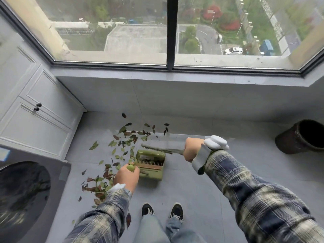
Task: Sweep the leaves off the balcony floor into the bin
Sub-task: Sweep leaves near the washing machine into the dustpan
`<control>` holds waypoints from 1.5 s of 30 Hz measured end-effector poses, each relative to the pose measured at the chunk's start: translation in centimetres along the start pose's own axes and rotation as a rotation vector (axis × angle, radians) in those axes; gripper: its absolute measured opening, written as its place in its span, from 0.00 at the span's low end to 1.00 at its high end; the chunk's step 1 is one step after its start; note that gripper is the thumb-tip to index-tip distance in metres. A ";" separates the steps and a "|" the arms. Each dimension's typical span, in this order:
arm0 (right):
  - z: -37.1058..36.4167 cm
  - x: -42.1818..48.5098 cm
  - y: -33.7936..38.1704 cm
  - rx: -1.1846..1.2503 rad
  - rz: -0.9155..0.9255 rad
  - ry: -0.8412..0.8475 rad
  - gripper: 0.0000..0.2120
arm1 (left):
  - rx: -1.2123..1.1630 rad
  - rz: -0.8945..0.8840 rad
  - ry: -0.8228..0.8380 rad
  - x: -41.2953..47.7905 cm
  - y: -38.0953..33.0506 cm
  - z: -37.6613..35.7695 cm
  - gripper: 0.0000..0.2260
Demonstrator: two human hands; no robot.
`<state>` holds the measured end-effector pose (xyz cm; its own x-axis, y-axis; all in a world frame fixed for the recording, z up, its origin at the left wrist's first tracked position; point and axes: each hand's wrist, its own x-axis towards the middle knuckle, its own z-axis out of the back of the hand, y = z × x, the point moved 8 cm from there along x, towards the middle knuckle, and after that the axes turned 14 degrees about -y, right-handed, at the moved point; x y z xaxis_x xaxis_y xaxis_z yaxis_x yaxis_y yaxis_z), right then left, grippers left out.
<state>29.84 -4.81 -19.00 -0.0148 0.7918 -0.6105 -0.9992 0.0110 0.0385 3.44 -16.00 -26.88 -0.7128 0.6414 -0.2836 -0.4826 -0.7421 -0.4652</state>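
We look down on the grey tiled floor (pixel 210 174) of the balcony, where a person stands in dark shoes (pixel 148 209). The left hand (pixel 126 178) is closed around the round top of the handle of a green dustpan (pixel 150 156), which stands on the floor just in front of the shoes. The right hand (pixel 192 149) is clamped around the thin handle of a broom (pixel 163 150). This handle goes almost level to the left, and the brush end is above the far edge of the dustpan. We cannot tell whether the bristles touch the floor.

The leaves (pixel 94 145), green and brown, lie scattered on the floor to the left of the dustpan and beyond it. A thicker group lies near the left hand, beside the washing machine (pixel 26 199). The bin (pixel 289 142), dark and round, stands on the floor at the far right, well apart from the leaves and the dustpan.

A white cupboard (pixel 35 120) is at the left, and a large window (pixel 122 32) is above the low wall.
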 end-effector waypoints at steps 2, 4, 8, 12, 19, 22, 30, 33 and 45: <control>0.8 0.5 0.5 0.033 0.007 -0.027 0.11 | 0.000 -0.004 -0.013 0.3 -1.1 0.4 0.09; 1.3 0.8 1.0 0.073 0.017 -0.056 0.12 | -0.004 -0.026 -0.022 0.7 -2.1 0.6 0.08; 3.2 2.2 2.4 0.129 0.003 -0.086 0.04 | -0.022 -0.036 -0.035 2.6 -4.0 1.2 0.08; 4.2 5.4 3.5 0.149 -0.018 -0.098 0.03 | -0.017 -0.003 -0.019 5.5 -4.3 0.6 0.09; 4.9 12.8 6.4 0.150 -0.057 -0.016 0.06 | 0.037 0.017 0.036 12.6 -6.0 -1.0 0.09; 5.0 14.7 7.7 0.157 -0.050 -0.034 0.06 | 0.051 0.031 0.044 14.1 -5.8 -1.3 0.07; 5.0 18.8 12.1 0.118 -0.036 -0.007 0.02 | 0.083 0.062 0.076 17.0 -5.2 -2.8 0.12; 5.6 19.9 13.2 0.101 -0.019 -0.020 0.05 | 0.076 0.039 0.093 17.5 -6.1 -3.2 0.12; 2.0 21.2 15.9 -0.097 0.011 0.077 0.14 | 0.089 -0.006 0.081 18.9 -7.4 -4.0 0.09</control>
<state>13.76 13.37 -29.73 -0.0250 0.7421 -0.6698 -0.9978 -0.0599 -0.0291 -4.39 2.43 -32.17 -0.6685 0.6565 -0.3493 -0.5324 -0.7505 -0.3916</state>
